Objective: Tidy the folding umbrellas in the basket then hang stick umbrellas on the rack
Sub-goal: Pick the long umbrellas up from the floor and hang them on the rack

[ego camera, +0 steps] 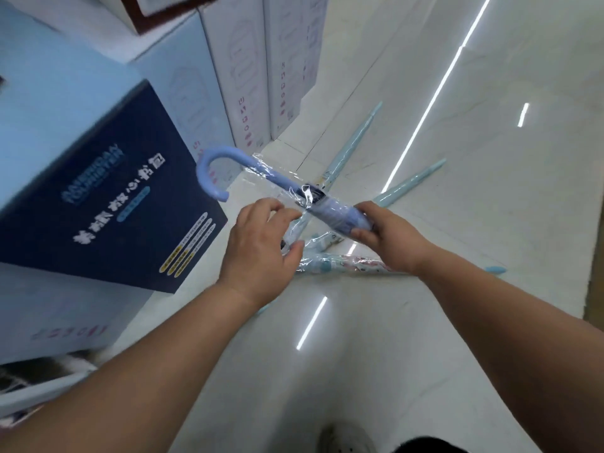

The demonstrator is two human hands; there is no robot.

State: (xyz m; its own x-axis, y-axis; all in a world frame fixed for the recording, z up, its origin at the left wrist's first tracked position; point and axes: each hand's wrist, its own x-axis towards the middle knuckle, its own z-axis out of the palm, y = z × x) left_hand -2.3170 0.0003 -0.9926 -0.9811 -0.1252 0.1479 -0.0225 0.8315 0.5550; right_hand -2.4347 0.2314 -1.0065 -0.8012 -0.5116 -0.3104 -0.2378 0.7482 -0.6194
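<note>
A light blue stick umbrella [281, 181] with a hooked handle, wrapped in clear plastic, is held above the floor. My right hand [392, 240] grips its folded canopy. My left hand [261, 243] pinches the loose clear plastic wrap just below the shaft. Under my hands lie more stick umbrellas: a patterned one [343, 266] flat on the floor and two pale teal ones [356, 138] [408, 184] pointing away. No basket or rack is in view.
Stacked cartons fill the left side: a dark blue printed box [108, 197], a light blue box [49, 103] and white boxes [248, 60] further back. The glossy white tiled floor [490, 158] stretches to the right. A shoe [346, 439] shows at the bottom edge.
</note>
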